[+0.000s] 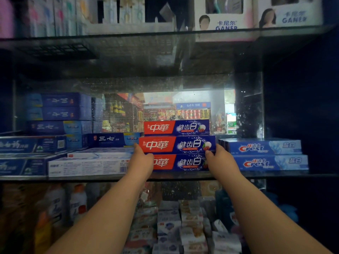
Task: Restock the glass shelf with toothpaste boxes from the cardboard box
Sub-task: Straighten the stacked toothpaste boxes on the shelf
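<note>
Both arms are stretched forward, away from the body, and they come closer to each other toward the hands. The left forearm (102, 213) is bare and rises from the near left. The right forearm (260, 208), also bare, rises from the near right. The wrists are straight, with the backs of the hands turned to the camera. The left hand (142, 158) grips the left end of one toothpaste box (177, 144), and the right hand (219, 160) grips its right end. Most fingers are hidden behind the hands.

Dim, blurry edges, backlit centre
</note>
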`<state>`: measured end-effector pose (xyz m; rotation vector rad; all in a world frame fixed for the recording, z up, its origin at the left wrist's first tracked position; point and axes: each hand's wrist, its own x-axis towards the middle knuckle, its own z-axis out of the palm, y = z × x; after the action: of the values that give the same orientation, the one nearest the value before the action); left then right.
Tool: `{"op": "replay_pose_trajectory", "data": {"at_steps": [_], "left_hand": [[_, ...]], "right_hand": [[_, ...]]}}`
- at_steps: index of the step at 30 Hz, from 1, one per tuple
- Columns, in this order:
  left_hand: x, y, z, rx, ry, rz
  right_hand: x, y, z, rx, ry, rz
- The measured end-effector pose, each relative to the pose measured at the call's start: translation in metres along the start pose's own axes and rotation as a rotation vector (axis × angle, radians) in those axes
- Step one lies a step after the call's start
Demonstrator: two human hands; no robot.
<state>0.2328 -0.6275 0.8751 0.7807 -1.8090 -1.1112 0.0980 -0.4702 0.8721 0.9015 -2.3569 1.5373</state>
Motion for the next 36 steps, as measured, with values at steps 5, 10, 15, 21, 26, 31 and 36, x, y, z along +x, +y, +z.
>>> {"op": "replay_pose_trajectory", "data": {"at_steps": [5, 10, 15, 21, 26, 31, 36], "left_hand": [[-0.024, -0.001, 0.006, 0.122, 0.108, 0.246], [-0.041, -0.004, -0.002, 0.173, 0.113, 0.365], [-0.055, -0.016, -0.032, 0.270, 0.071, 0.465], [-0.038, -0.060, -0.109, 0.425, 0.208, 0.296], [-0.024, -0.079, -0.152, 0.561, 0.230, 0.193], [-0.011, -0.072, -0.165, 0.801, 0.202, 0.237], [-0.007, -0.080, -0.164, 0.926, 0.154, 0.239]], "right_hand": [[-0.007, -0.004, 0.000, 0.071, 0.009, -0.024], [-0.025, -0.010, 0.001, 0.180, 0.103, -0.135], [-0.056, -0.028, 0.025, 0.023, 0.207, -0.359], [-0.097, -0.089, 0.075, -0.251, -0.057, -0.838], [-0.093, -0.128, 0.133, -0.366, -0.220, -0.888], [-0.074, -0.139, 0.172, -0.636, -0.253, -0.801], [-0.078, -0.124, 0.174, -0.617, -0.187, -0.815]]}}
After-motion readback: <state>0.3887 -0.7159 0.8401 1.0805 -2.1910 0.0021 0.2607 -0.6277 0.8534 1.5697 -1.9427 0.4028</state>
